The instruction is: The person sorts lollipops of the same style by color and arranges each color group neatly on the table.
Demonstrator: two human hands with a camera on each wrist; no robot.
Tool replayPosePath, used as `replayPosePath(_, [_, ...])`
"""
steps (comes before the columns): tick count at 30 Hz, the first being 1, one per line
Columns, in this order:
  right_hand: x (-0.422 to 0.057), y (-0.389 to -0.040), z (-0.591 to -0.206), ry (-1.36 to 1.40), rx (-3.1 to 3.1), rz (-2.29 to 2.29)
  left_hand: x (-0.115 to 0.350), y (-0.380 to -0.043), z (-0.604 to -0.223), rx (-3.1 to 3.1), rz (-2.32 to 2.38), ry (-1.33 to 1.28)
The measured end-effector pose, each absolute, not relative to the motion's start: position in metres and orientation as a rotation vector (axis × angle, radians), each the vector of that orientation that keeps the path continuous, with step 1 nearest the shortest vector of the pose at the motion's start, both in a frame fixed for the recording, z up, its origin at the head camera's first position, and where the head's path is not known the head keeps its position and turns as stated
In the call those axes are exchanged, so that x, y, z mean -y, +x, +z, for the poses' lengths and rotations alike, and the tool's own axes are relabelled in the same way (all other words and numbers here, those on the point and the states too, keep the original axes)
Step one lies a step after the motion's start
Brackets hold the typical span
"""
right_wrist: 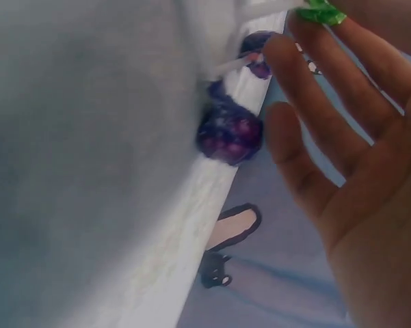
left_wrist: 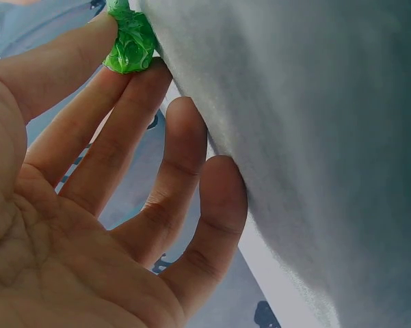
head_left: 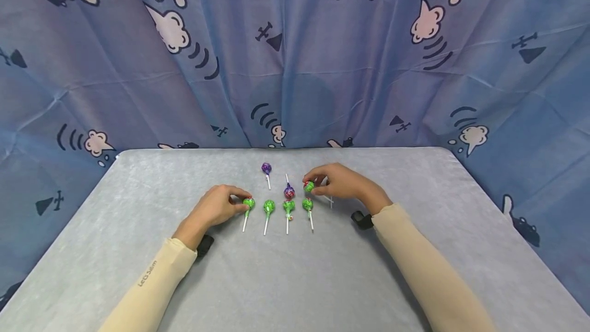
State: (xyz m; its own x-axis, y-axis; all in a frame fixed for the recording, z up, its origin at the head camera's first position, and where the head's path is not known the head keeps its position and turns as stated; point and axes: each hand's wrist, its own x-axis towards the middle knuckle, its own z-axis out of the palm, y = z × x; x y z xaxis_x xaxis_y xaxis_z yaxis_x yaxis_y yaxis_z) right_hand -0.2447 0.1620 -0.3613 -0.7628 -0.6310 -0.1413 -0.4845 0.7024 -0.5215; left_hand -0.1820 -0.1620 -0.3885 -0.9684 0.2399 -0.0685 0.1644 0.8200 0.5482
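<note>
My left hand pinches the head of a green-wrapped lollipop at the left end of a row, its stick pointing toward me. In the left wrist view, that green lollipop sits between thumb and fingertips. My right hand holds another green lollipop with some red on its wrapper, just above the row's right end. Under the right hand, a purple lollipop lies on the table, its head hidden in the head view.
Three more green lollipops, at left, middle and right, continue the row on the grey-covered table. Behind them lie a purple-red lollipop, stick pointing away, and a purple one. A blue patterned curtain hangs behind.
</note>
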Motion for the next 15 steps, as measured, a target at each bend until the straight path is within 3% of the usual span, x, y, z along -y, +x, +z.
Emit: replayPosePath(15, [-0.171,-0.217,-0.372,-0.812,-2.563,-0.938,0.162,-0.182,-0.388,-2.856,0.84,0.307])
